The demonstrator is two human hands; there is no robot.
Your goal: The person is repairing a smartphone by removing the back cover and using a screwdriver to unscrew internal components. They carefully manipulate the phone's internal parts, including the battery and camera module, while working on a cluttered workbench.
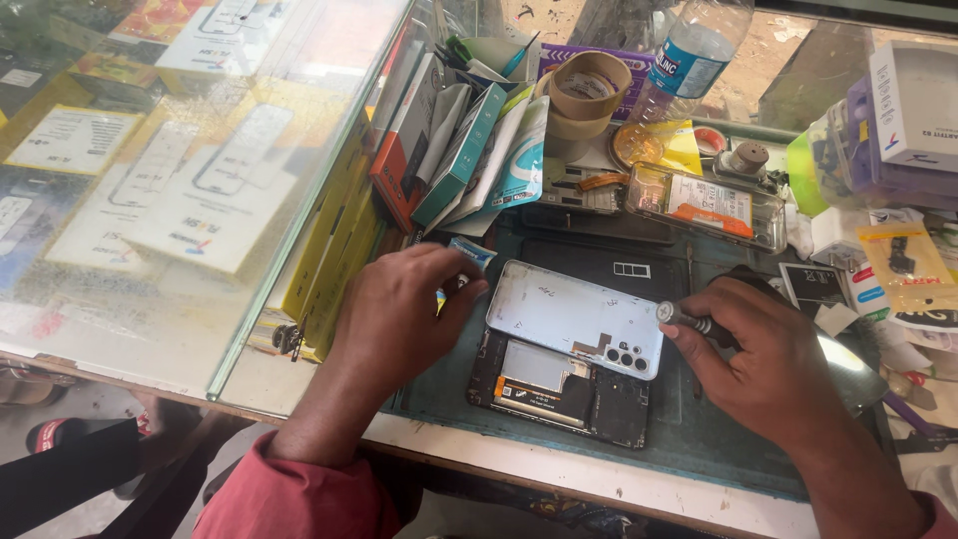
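Back cover: a pale blue-white phone back cover [577,317] lies between the two hands, tilted, its camera holes at the end near the right hand.
Open phone: just below the cover an opened phone [559,387] lies flat on the dark green mat [699,439], partly overlapped by the cover.
Left hand: the left hand [399,317] is curled, fingertips at the cover's near-left edge and on a small blue packet [469,252] (whether it pinches the packet I cannot tell).
Right hand: the right hand [763,359] is closed around a small screwdriver [689,321], its metal cap touching the cover's right edge.
Packages beyond the left hand: a row of slim boxes [439,140], red, white and teal, stands leaning on edge.
Beyond both hands: a tan tape roll [589,85], a clear water bottle with a blue label [689,55], a yellow pouch [679,145] and a clear case holding an orange-labelled card [709,205].
Past the right hand: a white and purple box [913,110] and a yellow hanging packet [903,262].
Left of the left hand: a glass counter [180,200] with flat white phone boxes under it.
Edges and room: the white table edge [599,477] runs just below the wrists; bare mat lies only below the right hand.
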